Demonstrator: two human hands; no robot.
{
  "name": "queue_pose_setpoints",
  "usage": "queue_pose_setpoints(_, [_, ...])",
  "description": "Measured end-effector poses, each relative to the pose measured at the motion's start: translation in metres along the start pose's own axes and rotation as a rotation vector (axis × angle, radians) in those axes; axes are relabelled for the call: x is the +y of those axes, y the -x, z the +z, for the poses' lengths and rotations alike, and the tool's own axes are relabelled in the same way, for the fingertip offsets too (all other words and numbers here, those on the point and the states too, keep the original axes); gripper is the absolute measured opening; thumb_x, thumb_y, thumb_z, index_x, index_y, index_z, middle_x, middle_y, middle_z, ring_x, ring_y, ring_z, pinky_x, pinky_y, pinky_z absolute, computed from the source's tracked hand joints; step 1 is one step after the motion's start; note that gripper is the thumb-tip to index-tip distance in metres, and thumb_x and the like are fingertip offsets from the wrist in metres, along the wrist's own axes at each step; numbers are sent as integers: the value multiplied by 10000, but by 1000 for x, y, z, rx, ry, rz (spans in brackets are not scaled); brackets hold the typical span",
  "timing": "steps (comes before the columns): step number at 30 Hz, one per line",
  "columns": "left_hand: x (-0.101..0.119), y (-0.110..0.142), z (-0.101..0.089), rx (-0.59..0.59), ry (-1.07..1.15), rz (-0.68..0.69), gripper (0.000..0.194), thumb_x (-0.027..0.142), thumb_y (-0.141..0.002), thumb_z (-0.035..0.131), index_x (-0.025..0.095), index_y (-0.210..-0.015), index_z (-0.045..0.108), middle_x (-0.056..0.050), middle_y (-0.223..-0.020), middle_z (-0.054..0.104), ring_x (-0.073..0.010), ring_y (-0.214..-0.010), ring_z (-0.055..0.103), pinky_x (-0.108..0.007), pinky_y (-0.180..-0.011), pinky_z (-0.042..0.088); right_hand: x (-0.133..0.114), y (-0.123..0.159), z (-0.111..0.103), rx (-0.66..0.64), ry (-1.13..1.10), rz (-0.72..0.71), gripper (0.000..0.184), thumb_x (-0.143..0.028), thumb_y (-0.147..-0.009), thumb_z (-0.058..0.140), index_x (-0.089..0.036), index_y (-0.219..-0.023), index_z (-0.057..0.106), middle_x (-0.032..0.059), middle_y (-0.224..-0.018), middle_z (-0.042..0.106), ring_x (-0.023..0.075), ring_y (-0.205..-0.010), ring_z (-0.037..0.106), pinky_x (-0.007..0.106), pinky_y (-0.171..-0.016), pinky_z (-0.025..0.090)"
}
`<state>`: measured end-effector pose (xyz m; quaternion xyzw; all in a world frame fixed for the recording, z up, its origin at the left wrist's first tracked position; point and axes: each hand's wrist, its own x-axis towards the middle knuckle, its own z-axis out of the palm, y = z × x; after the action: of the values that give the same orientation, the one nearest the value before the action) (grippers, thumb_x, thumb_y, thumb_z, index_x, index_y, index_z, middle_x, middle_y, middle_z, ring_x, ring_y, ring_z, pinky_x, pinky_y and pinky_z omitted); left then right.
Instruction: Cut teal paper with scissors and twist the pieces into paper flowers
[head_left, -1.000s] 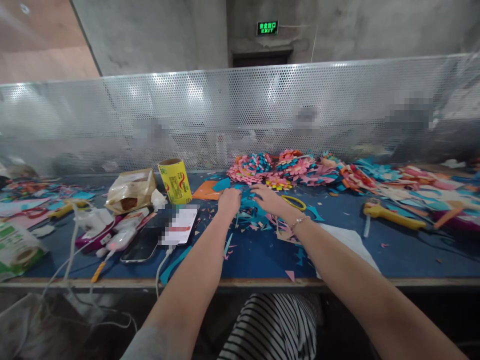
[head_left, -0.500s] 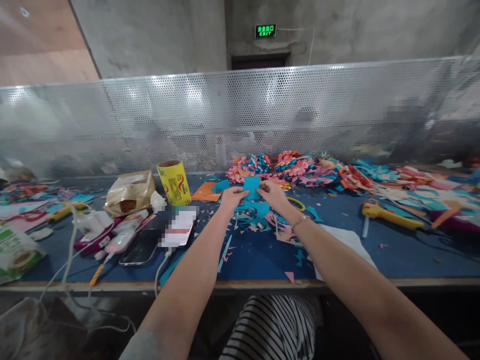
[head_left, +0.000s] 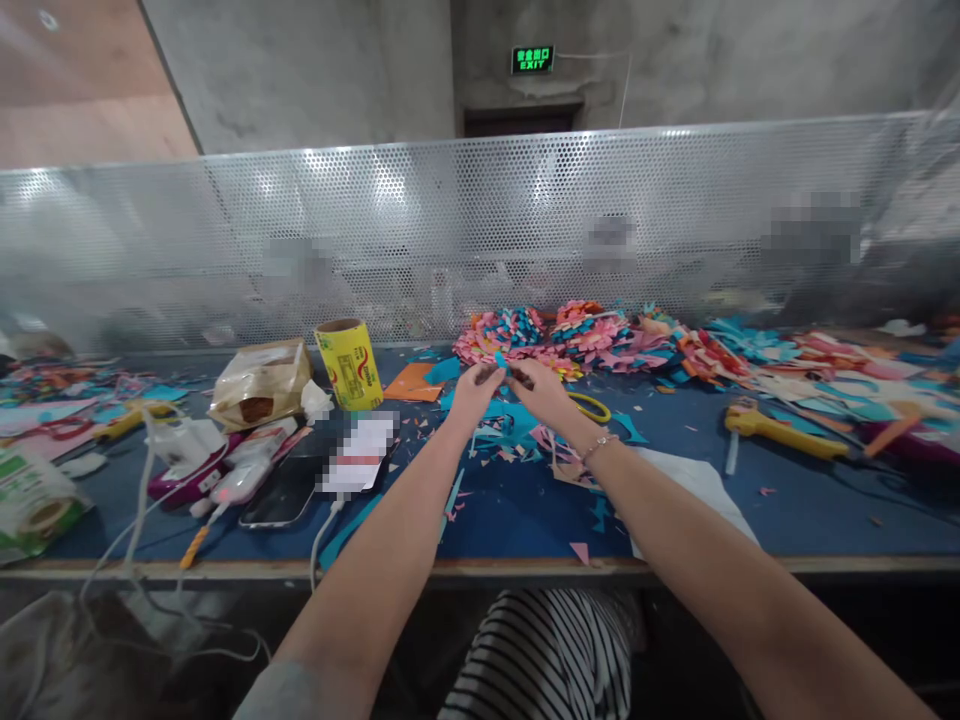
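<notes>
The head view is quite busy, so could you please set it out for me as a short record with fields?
Left hand: fingertips on a small blue paper piece
Right hand: fingertips on the same piece; bracelet at the wrist
Piece's full shape: hidden by the fingers
Near the hands: paper scraps on the blue tabletop
Beyond the hands: paper flowers
Left side: yellow cylinder, lit phone
Right side: yellow glue gun, white sheet
Background: perforated screen, EXIT sign
</notes>
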<state>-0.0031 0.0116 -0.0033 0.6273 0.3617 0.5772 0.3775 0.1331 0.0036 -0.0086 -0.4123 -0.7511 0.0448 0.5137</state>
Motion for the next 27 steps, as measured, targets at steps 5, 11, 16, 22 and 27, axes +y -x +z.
queue_pose_setpoints(5, [1,-1,-1,62,189,-129,309,387,-590,698,148,-754,592,-22,-696,591,-149,-695,567,-293,-671,473,-1,3,2,-60,-86,-40,242,-221,-750,517,-175,-975,593,76,-881,585,175,-769,548,321,-645,477])
queue_pose_setpoints(11, [0,1,-1,-42,302,-145,312,398,-586,705,143,-724,593,-2,-670,563,-105,-622,530,-257,-618,446,-2,1,-2,-13,-11,-69,208,-212,-747,530,-181,-941,597,66,-852,577,177,-764,524,339,-674,467])
queue_pose_setpoints(16, [-9,-4,-3,-37,210,-110,243,363,-613,675,140,-676,604,31,-538,510,-71,-482,442,-214,-495,386,0,0,-3,60,-40,38,362,-249,-695,584,-164,-1044,536,79,-938,534,155,-707,502,333,-672,465])
queue_pose_setpoints(22, [-2,-1,-2,-61,227,-135,290,396,-597,682,145,-716,600,24,-557,538,-73,-466,439,-212,-471,368,5,-1,0,41,-113,105,363,-211,-705,535,-164,-1065,508,62,-895,531,149,-701,508,322,-671,472])
queue_pose_setpoints(27, [-1,-2,-4,16,148,-132,260,370,-596,691,143,-676,591,24,-523,522,-84,-473,445,-216,-473,360,4,-3,0,0,-113,114,351,-207,-720,514,-179,-1070,513,51,-866,550,154,-690,531,312,-646,476])
